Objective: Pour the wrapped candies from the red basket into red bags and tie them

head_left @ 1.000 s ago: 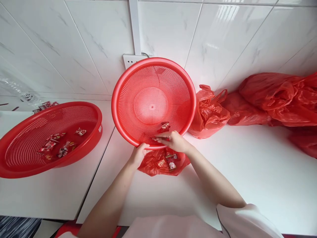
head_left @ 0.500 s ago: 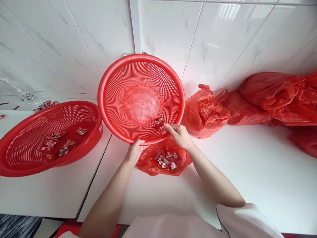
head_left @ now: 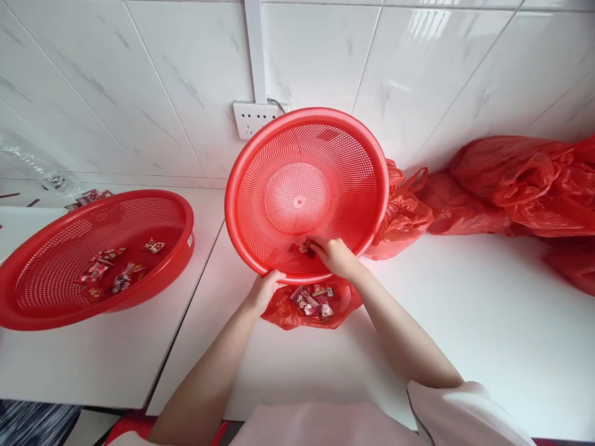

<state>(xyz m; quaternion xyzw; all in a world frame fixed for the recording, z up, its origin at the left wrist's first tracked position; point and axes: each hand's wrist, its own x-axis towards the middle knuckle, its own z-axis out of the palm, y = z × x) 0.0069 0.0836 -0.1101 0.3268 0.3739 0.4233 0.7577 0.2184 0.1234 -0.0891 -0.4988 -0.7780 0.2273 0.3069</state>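
Observation:
My left hand (head_left: 264, 290) grips the near rim of a round red perforated basket (head_left: 325, 155), which is tilted up so its inside faces me. My right hand (head_left: 333, 256) reaches over the rim into the basket, fingertips on a small red wrapped candy (head_left: 304, 249) near the lower wall. Whether the fingers hold the candy I cannot tell. Just below the basket, an open red plastic bag (head_left: 286, 313) lies on the white counter with several wrapped candies (head_left: 312, 301) in it.
A second red basket (head_left: 56, 241) with several candies (head_left: 116, 272) inside sits on the left table. Crumpled red plastic bags (head_left: 511, 186) lie along the tiled wall at the right. A wall socket (head_left: 253, 118) is behind the tilted basket. A gap (head_left: 186, 328) separates the two tabletops.
The tilted basket swung left, then back to the right past its first position. My right hand drew off the candy and now touches it again, lower in the basket.

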